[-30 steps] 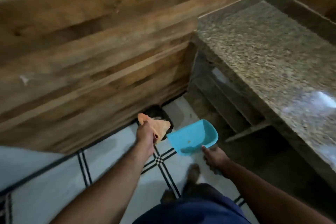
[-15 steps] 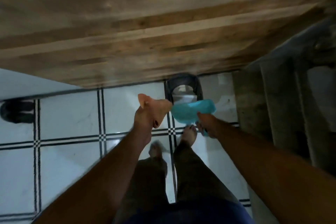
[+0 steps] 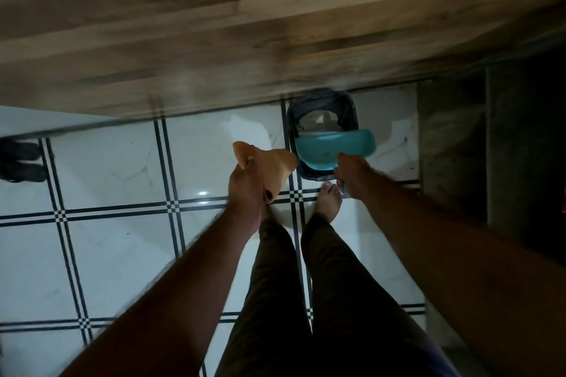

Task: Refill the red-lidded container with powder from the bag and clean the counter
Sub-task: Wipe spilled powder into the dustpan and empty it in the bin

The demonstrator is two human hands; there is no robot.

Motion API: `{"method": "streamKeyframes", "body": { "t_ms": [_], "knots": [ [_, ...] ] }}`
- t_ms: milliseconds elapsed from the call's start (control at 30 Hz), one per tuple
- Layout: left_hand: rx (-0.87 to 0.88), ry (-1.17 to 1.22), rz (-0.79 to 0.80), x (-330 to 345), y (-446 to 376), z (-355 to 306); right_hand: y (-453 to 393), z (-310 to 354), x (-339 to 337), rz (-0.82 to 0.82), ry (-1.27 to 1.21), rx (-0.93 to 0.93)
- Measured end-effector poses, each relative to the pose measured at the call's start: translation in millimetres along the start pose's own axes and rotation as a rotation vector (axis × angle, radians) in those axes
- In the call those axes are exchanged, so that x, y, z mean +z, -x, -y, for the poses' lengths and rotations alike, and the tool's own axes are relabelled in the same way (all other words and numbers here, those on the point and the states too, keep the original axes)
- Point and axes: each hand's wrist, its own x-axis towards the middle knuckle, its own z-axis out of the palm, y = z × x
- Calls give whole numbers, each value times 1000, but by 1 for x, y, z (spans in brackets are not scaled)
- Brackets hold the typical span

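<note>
Orange cloth: bunched in the left hand's grip.
Blue dustpan: gripped by right hand, tipped over dark bin.

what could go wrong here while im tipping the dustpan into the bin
1. The blue dustpan, held by the right hand, hangs over the near rim of the small dark bin; sweepings may spill onto the tiled floor.
2. A bare foot stands just beside the bin, so spillage could land on it.
3. Dim light makes aiming harder.

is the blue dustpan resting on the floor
No, the right hand holds the blue dustpan tipped in the air over the dark bin.
</note>
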Motion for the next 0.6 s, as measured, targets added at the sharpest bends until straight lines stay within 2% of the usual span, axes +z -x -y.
{"method": "streamKeyframes", "body": {
  "t_ms": [200, 367, 600],
  "knots": [
    [80, -145, 80, 0, -33, 3, 36, -17, 14, -68, -58, -52],
    [93, -241, 126, -1, -75, 15, -13, -58, 25, -89, 85, -93],
    [106, -349, 185, 2, -121, 37, -76, -91, 45, -35, 25, -64]
  ]
}}
